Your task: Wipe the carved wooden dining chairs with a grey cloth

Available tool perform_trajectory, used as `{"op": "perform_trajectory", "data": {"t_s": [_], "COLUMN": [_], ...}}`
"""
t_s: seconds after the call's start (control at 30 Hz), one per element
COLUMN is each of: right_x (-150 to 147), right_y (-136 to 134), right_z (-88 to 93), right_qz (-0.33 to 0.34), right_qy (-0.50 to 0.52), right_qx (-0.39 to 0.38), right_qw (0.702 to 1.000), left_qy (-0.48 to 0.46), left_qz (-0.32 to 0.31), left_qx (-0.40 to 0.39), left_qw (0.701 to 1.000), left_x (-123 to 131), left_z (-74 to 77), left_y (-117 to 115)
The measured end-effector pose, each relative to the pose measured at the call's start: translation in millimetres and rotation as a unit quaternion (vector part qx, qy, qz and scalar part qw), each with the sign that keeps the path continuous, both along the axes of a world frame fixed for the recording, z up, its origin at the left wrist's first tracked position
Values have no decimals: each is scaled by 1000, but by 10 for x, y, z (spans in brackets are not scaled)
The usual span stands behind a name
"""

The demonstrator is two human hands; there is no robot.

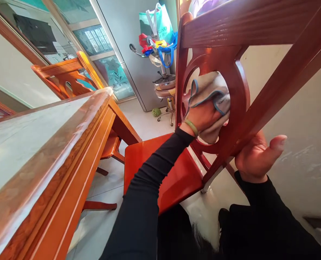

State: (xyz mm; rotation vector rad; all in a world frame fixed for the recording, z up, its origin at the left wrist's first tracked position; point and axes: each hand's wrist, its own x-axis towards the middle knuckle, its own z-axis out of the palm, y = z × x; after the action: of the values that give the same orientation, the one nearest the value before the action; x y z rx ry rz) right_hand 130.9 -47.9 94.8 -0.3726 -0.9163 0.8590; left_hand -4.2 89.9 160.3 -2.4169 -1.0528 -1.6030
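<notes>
My left hand (204, 115) is closed on a grey-brown cleaning cloth (208, 86) with blue edging. It presses the cloth into the oval opening of the carved backrest of a reddish-brown wooden chair (214, 32). A pale green bangle circles that wrist. Lower right, my right hand (254, 159) holds the side post of the same chair from behind, palm turned up and thumb stretched away; its fingers are partly hidden by the post. The glossy red seat (163, 173) lies beneath my left forearm.
On the left stands a wooden table (81, 155) under a clear cover, with another chair (68, 77) beyond it. A wheeled stool (166, 88) stands near a grey cabinet door, with bags (157, 27) above it and a green ball (156, 112) below. A wall (298, 144) is close on the right.
</notes>
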Motion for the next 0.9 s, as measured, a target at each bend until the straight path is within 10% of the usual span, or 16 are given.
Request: {"op": "perform_trajectory", "data": {"t_s": [0.17,0.57,0.73,0.9], "right_x": [-76,-174,-129,-66], "right_y": [26,22,7,-12], "right_z": [-34,-18,-81,-107], "right_qz": [-18,-53,-39,-46], "right_qy": [16,8,14,29], "right_qx": [32,82,64,22], "right_qw": [999,995,997,998], "left_qy": [-14,-305,-386,-252], "left_qz": [-47,-82,-86,-118], "left_qx": [3,-78,-131,-77], "left_qw": [999,946,909,958], "left_x": [145,662,694,592], "left_z": [-372,-646,-653,-492], "left_y": [-514,-1383,-1685,-1504]}}
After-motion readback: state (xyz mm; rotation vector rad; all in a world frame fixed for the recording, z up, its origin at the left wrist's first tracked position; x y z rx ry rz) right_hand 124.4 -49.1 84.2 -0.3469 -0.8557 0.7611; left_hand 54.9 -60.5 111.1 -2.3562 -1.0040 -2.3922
